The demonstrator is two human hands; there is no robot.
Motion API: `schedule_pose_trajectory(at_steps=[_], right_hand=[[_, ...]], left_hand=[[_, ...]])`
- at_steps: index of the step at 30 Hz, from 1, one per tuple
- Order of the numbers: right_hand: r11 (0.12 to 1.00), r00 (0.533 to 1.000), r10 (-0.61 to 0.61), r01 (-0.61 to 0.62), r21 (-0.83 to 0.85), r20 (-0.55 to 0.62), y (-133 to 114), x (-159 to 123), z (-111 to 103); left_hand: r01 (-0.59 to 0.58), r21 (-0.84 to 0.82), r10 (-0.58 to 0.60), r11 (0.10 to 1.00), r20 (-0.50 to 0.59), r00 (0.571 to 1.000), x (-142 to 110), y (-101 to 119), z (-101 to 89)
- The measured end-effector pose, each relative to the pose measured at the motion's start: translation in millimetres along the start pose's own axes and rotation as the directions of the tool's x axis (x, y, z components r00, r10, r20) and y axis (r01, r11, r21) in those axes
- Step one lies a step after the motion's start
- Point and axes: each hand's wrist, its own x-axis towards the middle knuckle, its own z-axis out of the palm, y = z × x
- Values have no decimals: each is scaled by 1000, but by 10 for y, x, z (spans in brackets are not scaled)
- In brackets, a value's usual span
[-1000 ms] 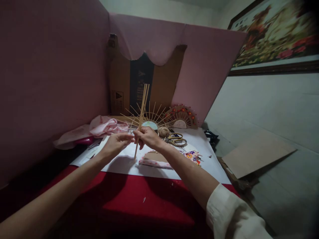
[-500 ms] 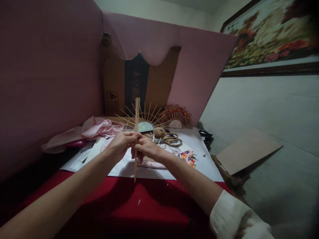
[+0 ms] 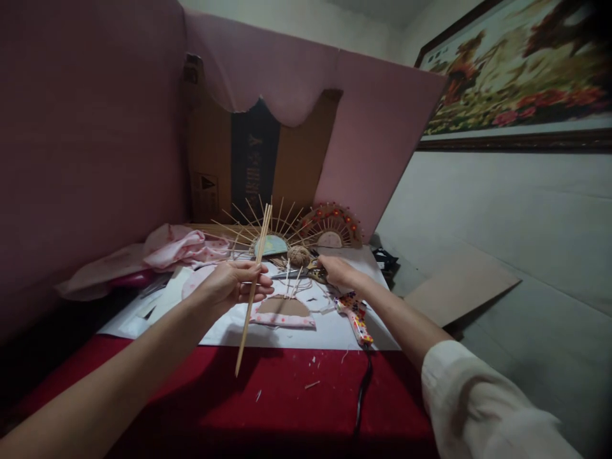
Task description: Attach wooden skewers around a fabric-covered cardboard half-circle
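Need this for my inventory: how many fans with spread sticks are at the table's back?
2: the blue-green-based fan, behind the sticks in the left hand, and the red-decorated fan to its right. Others may be hidden.

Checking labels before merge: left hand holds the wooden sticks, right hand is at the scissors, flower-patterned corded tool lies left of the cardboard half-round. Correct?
One error: the head view shows the flower-patterned corded tool lying right of the cardboard half-round, not left. The rest stands: left hand holds the wooden sticks, right hand is at the scissors.
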Motion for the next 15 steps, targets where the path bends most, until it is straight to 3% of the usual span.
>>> schedule_pose_trajectory(at_steps=[3,6,11,15], right_hand=[[997,998,-58,59,-40,33,-39,71,75],[990,990,-132,134,-52,42,-28,102,32],[974,976,-217,217,-59,7,149,27,-296],[974,977,-207,201,-103,-55,469,-200,-596]], left_hand=[[-3,88,5,996,-22,1000,25,8,-63],[-5,235,33,972,-115,993,84,115,-164],[43,414,46,909,-202,978,289,347,-365],[61,573,98,817,-243,965,529,384,-552]])
